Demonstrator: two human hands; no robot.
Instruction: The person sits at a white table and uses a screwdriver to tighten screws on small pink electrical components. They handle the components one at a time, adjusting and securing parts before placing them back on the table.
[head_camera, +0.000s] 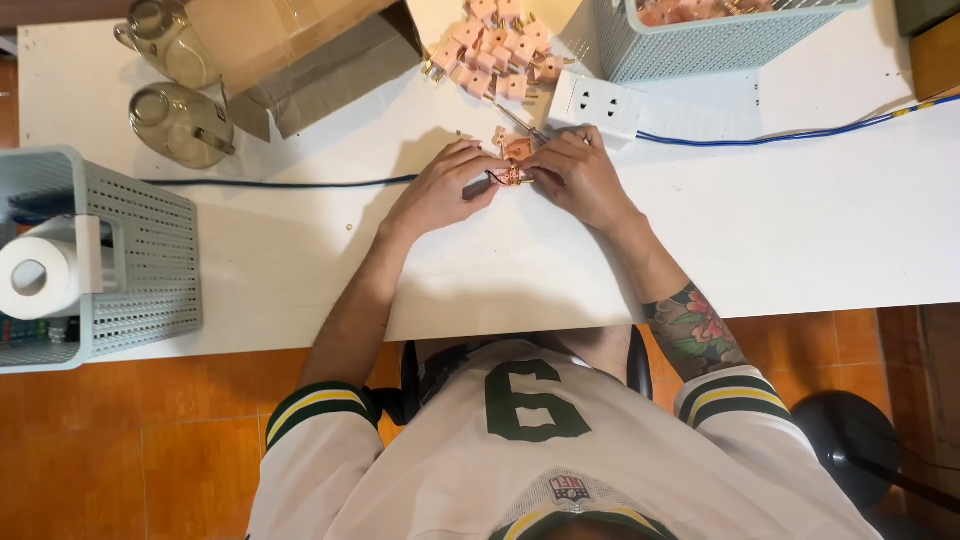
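Fingers of left hand (440, 190) and right hand (580, 178) are pinching one small pink plug part (512, 175) together just before the white power strip (597, 104); slipping grip risks it dropping onto the tabletop (800, 230).

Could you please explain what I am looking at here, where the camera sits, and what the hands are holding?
There is no machine: a person works with two bare hands. The one picture looks straight down on the hands and a white table.

The left hand and right hand meet over a small pink part with metal prongs, pinched between the fingers.

Beyond them lie a pile of similar pink parts, a white power strip with a blue cable, a pale basket, a cardboard box, two glass jugs, and a grey basket with a paper roll.
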